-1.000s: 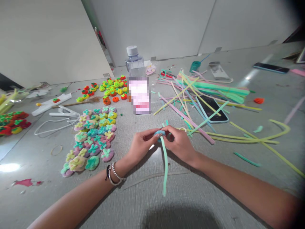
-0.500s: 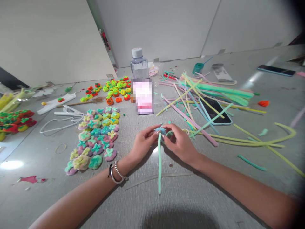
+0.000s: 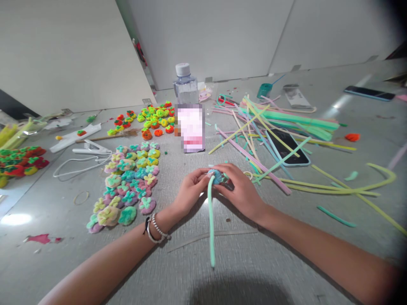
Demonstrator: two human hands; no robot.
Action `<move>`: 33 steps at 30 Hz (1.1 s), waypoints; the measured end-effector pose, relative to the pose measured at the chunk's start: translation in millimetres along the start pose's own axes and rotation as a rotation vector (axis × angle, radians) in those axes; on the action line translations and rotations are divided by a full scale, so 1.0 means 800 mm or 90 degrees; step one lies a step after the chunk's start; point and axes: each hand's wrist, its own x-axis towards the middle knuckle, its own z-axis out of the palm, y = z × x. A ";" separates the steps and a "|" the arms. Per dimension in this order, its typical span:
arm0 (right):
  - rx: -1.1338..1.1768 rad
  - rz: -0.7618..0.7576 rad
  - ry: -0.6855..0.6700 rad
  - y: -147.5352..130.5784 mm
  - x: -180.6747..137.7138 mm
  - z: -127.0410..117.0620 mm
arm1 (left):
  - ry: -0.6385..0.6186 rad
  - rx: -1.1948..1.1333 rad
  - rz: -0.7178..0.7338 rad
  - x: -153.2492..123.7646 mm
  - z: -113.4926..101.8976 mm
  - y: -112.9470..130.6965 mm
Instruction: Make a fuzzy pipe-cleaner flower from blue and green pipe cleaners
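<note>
Between my hands is a small round blue pipe-cleaner piece (image 3: 216,176), its coiled side facing me. From it a mint-green pipe cleaner (image 3: 210,224) hangs down toward me, its lower end over the grey table. My left hand (image 3: 190,190) is closed, with thumb and fingers pinching the blue piece's left side where the green stem comes out. My right hand (image 3: 243,192) is closed around the right side of the same piece. Its fingertips are partly hidden behind the piece.
Left of my hands lie rows of pastel fuzzy flowers (image 3: 129,182). Fuzzy orange and yellow pieces (image 3: 157,114) sit behind them. A phone (image 3: 193,129) leans against a clear bottle (image 3: 186,87). Loose pipe cleaners (image 3: 254,148) and another phone (image 3: 288,148) lie to the right.
The blue piece has been turned so more of its coiled face shows. The green pipe cleaner's lower end has swung slightly nearer to me. My right-hand fingers have shifted around the piece.
</note>
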 end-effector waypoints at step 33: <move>0.004 0.001 0.027 0.004 -0.001 0.003 | -0.056 -0.024 -0.001 -0.005 0.005 0.010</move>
